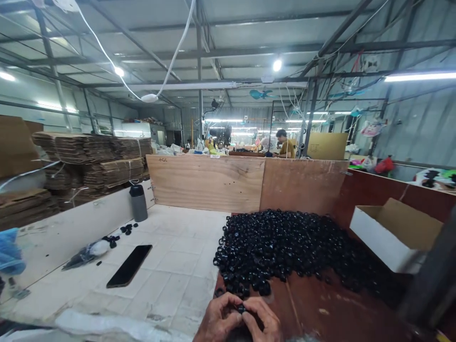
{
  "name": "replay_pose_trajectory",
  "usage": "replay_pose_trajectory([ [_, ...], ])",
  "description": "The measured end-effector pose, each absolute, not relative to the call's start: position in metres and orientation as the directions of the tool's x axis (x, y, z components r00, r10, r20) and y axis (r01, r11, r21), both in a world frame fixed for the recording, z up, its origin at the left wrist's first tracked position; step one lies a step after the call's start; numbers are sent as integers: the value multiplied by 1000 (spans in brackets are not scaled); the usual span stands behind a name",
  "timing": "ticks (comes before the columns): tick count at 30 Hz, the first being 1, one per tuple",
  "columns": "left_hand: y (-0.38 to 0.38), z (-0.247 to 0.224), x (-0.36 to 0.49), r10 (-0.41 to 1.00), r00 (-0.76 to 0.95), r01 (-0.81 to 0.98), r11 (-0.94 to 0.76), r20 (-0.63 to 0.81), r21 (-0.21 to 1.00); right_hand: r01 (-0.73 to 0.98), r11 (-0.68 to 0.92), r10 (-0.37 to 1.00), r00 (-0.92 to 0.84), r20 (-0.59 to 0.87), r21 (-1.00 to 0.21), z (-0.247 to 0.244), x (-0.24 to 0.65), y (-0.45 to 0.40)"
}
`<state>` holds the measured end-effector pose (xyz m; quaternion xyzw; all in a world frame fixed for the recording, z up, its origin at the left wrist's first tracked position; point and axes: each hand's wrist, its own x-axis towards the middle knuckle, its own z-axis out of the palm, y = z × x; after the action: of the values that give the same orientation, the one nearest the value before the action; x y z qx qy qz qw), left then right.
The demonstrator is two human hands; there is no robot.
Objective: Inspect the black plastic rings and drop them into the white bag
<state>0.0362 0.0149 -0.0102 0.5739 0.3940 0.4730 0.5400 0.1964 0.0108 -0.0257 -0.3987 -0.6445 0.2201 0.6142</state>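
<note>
Close in front of me, both hands meet over one small black ring-shaped part (241,308). My left hand (220,317) pinches it from the left between thumb and fingers. From the other side my right hand (262,319) also grips it with thumb and fingertips. The fingers cover much of the part, so its exact kind is unclear. Just beyond the hands spreads a large pile of similar black parts (278,242), lying on a reddish-brown board (313,304).
A phone (129,266) lies on the white surface left of the pile. Behind it stand a grey bottle (138,204) and a few loose black pieces (127,229). An open white box (384,242) sits at right. Wooden panels (206,183) wall the back; a person (286,145) is farther off.
</note>
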Motion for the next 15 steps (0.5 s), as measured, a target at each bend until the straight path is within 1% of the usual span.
replay_pose_trajectory([
  [1,12,-6,36,963,230,-38,-137,142,990,253,554,808,67,586,-793,-22,197,8],
  [3,5,3,36,959,205,36,-207,196,978,277,444,874,77,480,-852,-13,198,0],
  [5,0,11,36,947,205,120,-275,248,954,251,274,948,93,305,-928,-6,199,-6],
  [6,-1,13,36,946,204,130,-282,252,951,229,219,967,83,243,-949,-4,199,-8],
  [8,-1,14,37,944,215,122,-282,252,952,223,165,984,36,177,-961,-1,201,-9],
  [9,0,14,37,946,216,102,-268,241,958,241,180,982,12,188,-954,0,203,-9],
  [10,1,13,38,951,222,73,-234,213,970,273,234,971,-20,237,-933,0,205,-8],
  [13,1,10,38,963,255,-36,-82,88,996,340,489,872,-155,465,-803,4,213,-6],
  [15,2,9,37,961,272,-90,-25,48,996,344,594,804,-217,554,-727,6,216,-5],
])
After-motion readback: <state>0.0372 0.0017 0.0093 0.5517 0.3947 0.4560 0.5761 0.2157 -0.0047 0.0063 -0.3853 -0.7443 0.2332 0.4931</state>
